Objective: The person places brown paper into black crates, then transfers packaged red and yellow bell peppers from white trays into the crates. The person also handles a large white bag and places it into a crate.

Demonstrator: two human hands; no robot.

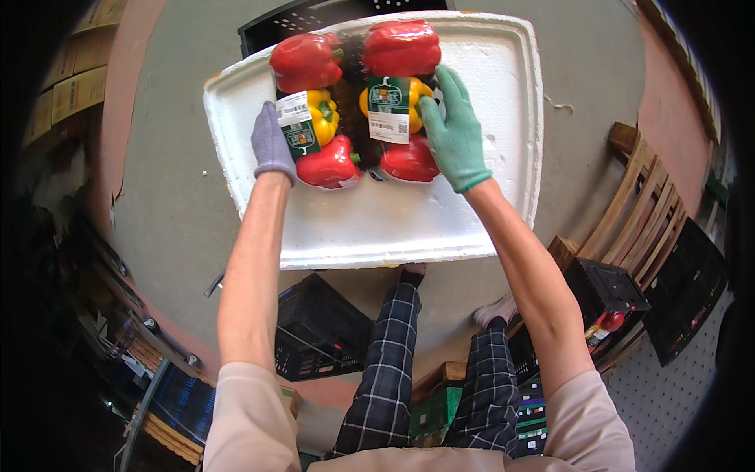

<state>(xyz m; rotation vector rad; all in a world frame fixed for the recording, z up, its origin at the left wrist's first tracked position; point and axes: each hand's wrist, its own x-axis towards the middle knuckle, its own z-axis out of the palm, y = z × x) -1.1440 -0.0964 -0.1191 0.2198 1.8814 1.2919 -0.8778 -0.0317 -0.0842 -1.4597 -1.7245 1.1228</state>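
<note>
My left hand (273, 140), in a purple knit glove, grips the outer side of the left pack of bell peppers (326, 116). In a green knit glove, my right hand (456, 127) holds the outer side of the right pack of bell peppers (413, 159). Each wrapped pack shows a yellow pepper between two red ones, with a green and white printed label across the middle. The packs sit side by side over a white polystyrene foam lid or tray (383, 230) with a raised rim. My fingertips at the packs' outer edges are partly hidden.
A black plastic crate (259, 30) shows behind the foam piece. Another black crate (321, 324) stands by my legs. At right are a wooden pallet (643, 194) and a black crate (610, 286) near wrapped peppers (612, 320). Cardboard boxes (79, 94) are stacked at far left.
</note>
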